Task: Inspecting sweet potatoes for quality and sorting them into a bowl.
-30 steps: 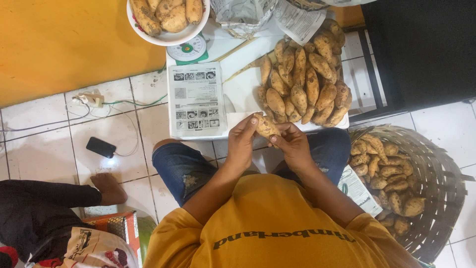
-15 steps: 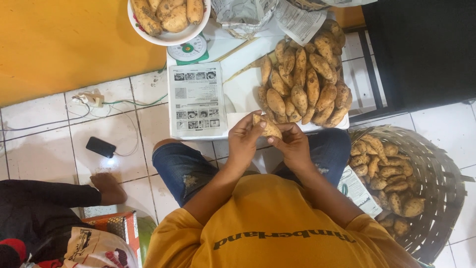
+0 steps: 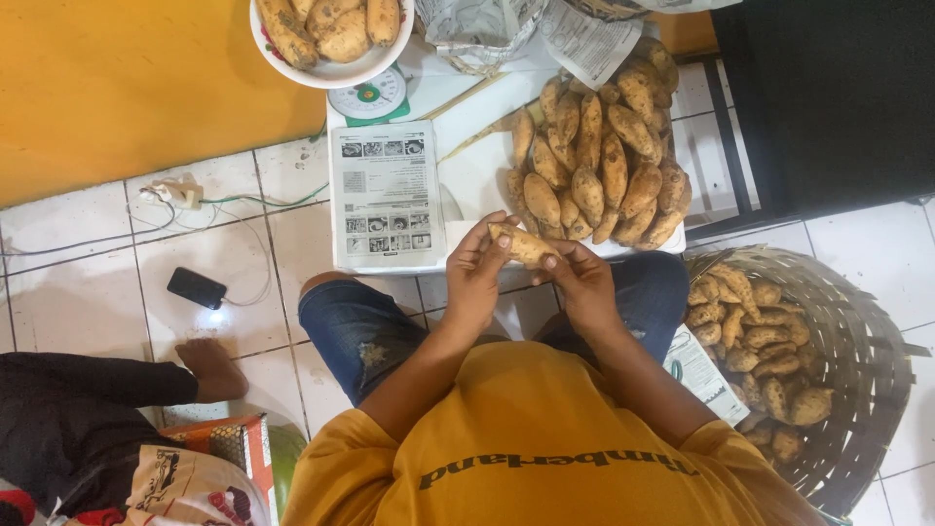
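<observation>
Both the left hand [image 3: 477,268] and right hand [image 3: 581,282] grasp one sweet potato [image 3: 521,244] above the white sheet's [image 3: 467,175] near edge; a loosened pinch could drop it onto the tiled floor [image 3: 195,234].

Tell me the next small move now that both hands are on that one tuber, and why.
Probably turn the tuber a little between the fingers. The left hand and right hand grip it at opposite ends above the lap, so only its upper side shows. It looks freshly picked from the pile and not yet placed anywhere.
</observation>
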